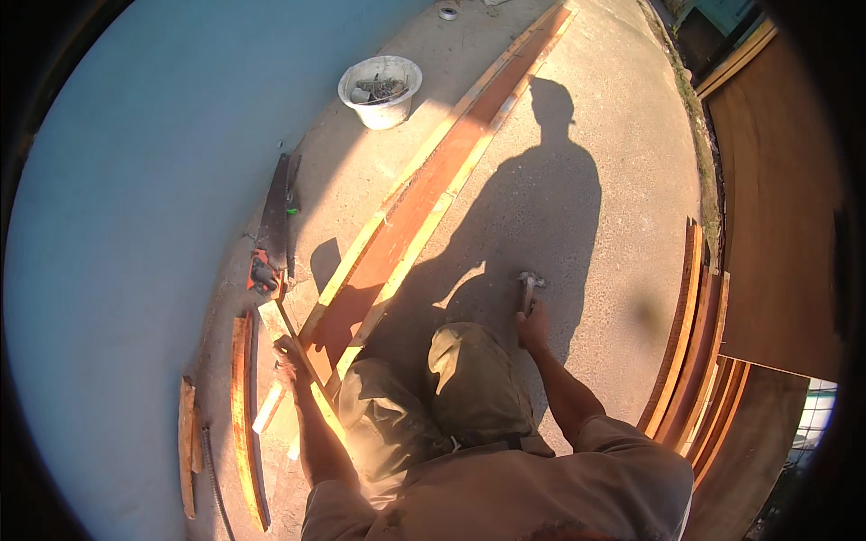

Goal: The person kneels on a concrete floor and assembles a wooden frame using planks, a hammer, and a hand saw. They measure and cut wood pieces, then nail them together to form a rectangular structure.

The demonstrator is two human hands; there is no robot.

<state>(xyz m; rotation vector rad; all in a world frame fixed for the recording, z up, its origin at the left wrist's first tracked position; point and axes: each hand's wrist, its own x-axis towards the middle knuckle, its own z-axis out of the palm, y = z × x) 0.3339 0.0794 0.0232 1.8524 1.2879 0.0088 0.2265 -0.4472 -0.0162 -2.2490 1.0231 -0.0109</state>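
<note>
My left hand [289,362] is closed around a pale wooden board [273,319], held tilted beside my knee at the near end of a long panel. The long reddish-brown panel [410,225] lies on the ground with light wooden strips [419,245] along both edges, running away to the far right. In my right hand [534,326] is a hammer [530,281], gripped by its handle, its metal head pointing away from me over the concrete. Both knees are bent between my hands.
At the left by the blue wall [162,180] lie a handsaw [274,212] and wood strips [242,406]. A white bucket [383,115] with small items stands beyond. A roll of tape [447,13] lies farther off. Stacked boards [690,343] and large brown panels [771,198] are at the right.
</note>
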